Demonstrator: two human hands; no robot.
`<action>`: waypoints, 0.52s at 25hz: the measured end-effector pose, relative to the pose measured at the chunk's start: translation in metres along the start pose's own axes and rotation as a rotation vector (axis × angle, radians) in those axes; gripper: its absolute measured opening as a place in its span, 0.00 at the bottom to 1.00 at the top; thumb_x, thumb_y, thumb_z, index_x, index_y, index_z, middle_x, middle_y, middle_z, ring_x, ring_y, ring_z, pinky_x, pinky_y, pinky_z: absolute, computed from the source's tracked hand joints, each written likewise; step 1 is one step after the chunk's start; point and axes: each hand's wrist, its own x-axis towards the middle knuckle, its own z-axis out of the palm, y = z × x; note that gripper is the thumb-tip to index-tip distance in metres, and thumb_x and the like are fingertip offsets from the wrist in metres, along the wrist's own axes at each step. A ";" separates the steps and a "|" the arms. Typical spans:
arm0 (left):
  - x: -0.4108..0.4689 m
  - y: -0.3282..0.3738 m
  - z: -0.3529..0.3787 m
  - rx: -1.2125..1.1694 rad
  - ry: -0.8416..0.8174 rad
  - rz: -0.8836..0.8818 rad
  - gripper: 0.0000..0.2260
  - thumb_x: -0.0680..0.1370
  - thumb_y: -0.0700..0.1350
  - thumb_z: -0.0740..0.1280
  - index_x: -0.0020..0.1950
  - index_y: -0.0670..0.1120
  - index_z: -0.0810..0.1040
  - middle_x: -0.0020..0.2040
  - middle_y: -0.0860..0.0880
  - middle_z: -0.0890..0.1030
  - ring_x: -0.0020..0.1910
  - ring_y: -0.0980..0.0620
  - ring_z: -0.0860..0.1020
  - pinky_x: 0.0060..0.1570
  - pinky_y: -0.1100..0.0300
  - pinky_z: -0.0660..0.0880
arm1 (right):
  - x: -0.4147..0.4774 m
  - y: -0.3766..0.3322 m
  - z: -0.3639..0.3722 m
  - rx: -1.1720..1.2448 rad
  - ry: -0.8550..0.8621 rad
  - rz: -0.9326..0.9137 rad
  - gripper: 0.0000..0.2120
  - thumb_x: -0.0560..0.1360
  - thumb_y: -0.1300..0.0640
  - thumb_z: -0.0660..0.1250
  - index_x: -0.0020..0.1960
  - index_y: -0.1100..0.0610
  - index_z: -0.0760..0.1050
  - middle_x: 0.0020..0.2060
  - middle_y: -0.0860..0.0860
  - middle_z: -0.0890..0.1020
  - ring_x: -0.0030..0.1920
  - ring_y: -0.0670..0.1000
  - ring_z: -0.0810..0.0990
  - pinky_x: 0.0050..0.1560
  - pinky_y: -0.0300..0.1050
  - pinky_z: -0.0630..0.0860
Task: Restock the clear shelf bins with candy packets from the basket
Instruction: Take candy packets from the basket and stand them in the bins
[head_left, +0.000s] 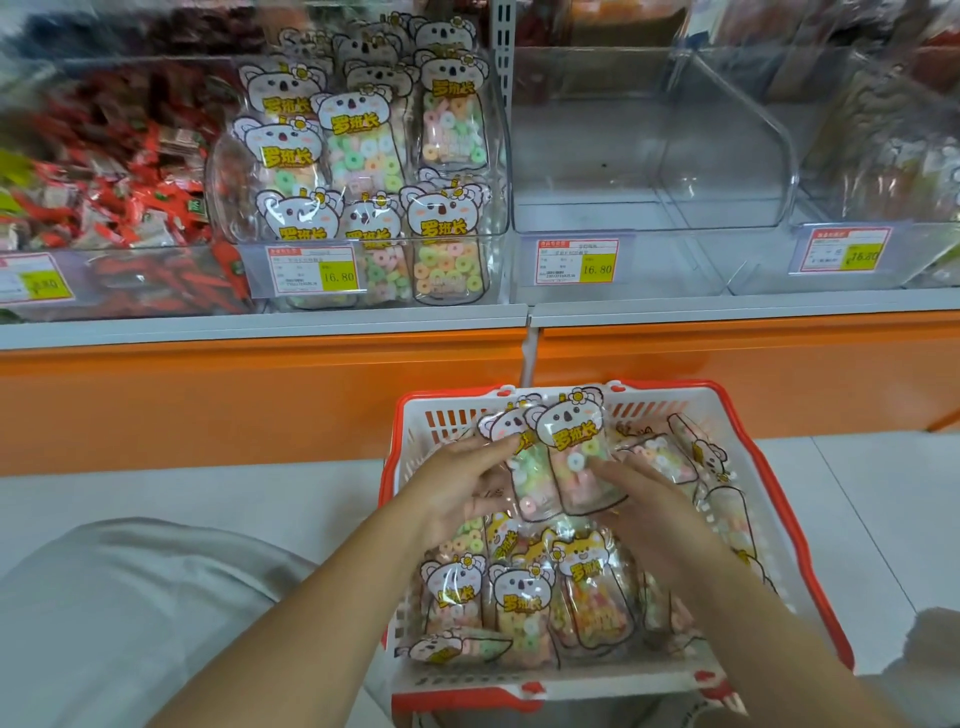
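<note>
A white basket with a red rim stands on the floor below the shelf and holds several koala candy packets. Over it my left hand grips one koala packet from its left side. My right hand holds a second koala packet that overlaps the first. Both packets are lifted a little above the pile. On the shelf, a clear bin is packed with the same koala packets. The clear bin to its right holds nothing.
A bin of red wrapped sweets sits at the left, another filled bin at the far right. Price tags hang on the bin fronts. An orange shelf base runs below. My knee is at lower left.
</note>
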 end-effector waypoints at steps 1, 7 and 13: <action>-0.001 -0.001 0.003 -0.019 -0.032 -0.015 0.25 0.69 0.55 0.73 0.60 0.42 0.77 0.56 0.41 0.79 0.49 0.46 0.80 0.46 0.50 0.81 | -0.003 0.002 0.006 0.016 -0.051 0.030 0.12 0.76 0.62 0.67 0.56 0.68 0.72 0.48 0.58 0.82 0.50 0.55 0.82 0.54 0.50 0.77; -0.007 -0.008 0.014 0.132 -0.058 0.054 0.49 0.60 0.62 0.80 0.75 0.49 0.60 0.70 0.43 0.73 0.66 0.45 0.75 0.63 0.38 0.73 | -0.001 0.017 0.030 -0.156 -0.013 -0.086 0.16 0.76 0.56 0.69 0.61 0.50 0.69 0.55 0.44 0.81 0.54 0.47 0.79 0.56 0.51 0.73; -0.022 0.014 0.004 0.248 -0.129 0.165 0.33 0.67 0.52 0.77 0.68 0.51 0.67 0.59 0.51 0.81 0.61 0.51 0.78 0.61 0.50 0.75 | -0.012 -0.020 0.041 -0.345 -0.119 -0.106 0.16 0.68 0.48 0.76 0.51 0.46 0.73 0.46 0.48 0.79 0.50 0.48 0.79 0.53 0.46 0.72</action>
